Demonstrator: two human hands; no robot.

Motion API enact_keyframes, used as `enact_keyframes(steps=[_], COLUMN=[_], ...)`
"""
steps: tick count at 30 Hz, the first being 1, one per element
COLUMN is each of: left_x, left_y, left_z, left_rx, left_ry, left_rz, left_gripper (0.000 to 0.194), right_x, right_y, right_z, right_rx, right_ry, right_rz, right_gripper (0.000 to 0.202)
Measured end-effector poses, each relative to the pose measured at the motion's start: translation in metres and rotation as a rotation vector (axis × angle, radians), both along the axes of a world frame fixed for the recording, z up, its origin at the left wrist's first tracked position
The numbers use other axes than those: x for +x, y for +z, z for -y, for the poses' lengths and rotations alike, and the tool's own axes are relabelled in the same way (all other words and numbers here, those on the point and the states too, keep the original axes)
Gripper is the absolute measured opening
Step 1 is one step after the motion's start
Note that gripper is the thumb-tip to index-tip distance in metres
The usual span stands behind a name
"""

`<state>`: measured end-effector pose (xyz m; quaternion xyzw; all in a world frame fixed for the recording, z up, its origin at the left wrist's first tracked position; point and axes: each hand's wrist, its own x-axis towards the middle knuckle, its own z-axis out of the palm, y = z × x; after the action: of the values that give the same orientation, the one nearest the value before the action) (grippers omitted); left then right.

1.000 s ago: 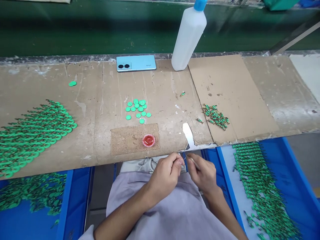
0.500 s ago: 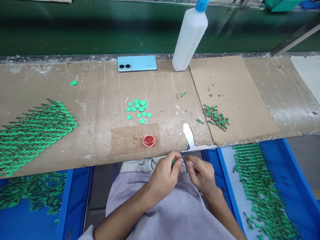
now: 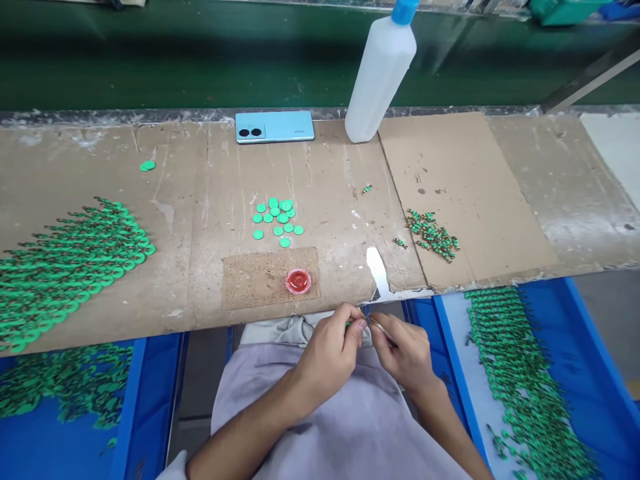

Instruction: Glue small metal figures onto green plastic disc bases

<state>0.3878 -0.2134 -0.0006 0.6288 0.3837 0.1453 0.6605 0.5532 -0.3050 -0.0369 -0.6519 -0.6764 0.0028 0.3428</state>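
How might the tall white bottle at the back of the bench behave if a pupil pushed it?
Standing tall on a narrow base, the bottle would probably tip if pushed near its blue cap. Its milky, plastic-looking wall may give slightly when squeezed. Its weight is hard to judge, as no clear liquid level shows.

Cardboard-covered bench (image 3: 215,187) and bins (image 3: 150,393) of parts (image 3: 520,373) show a workshop.

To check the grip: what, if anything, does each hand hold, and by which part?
Right hand: a slim tool, by its shaft. Left hand: a small green piece, exact spot hidden.
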Motion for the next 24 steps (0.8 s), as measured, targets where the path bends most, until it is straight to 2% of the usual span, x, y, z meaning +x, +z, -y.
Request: enact_keyframes(steps=[3,8,11,14,18,22,24], left_x=[-0.0001,-0.0003,-0.0002,0.0000,0.0002,0.0003,-0.0001], left_y=[-0.0006,-0.0009,-0.0005,0.0009,0.0037,0.0044,0.0039], left_z=[0.0005,0.0016,0.0020,0.0019,0.0015,0.0013,0.0012], left_rx=[0.055,0.124,0.132,0.144,0.144,0.135,0.134], left_ry=[0.008,0.017,0.023,0.021,0.022,0.012,0.010], left_rz=[-0.027,-0.061,-0.071,-0.069,-0.062,-0.075,-0.077], left_gripper=[0.019,0.016,0.016,0.017,0.018,0.016,0.015], right_x=[-0.0001,-0.0016,-0.0011,0.0000,0.0007,-0.0001,-0.0006], right_y=[0.0013,0.0024,0.0019,0.0019,0.0043,0.0062,0.0064], right_z=[-0.0003,-0.0004,0.0001,0.0001,-0.0010,-0.0018,-0.0022], right_rx=[-0.003,-0.020,-0.002,-0.017,0.000,-0.006,-0.008], right_ry=[-0.043,-0.017,-0.055,-0.035,-0.093,-0.035,-0.054], right_rz=[0.006,0.013,0.012,0.014,0.017,0.030,0.033], right_gripper=[0.013,0.014,0.013,0.013,0.011,0.012,0.011])
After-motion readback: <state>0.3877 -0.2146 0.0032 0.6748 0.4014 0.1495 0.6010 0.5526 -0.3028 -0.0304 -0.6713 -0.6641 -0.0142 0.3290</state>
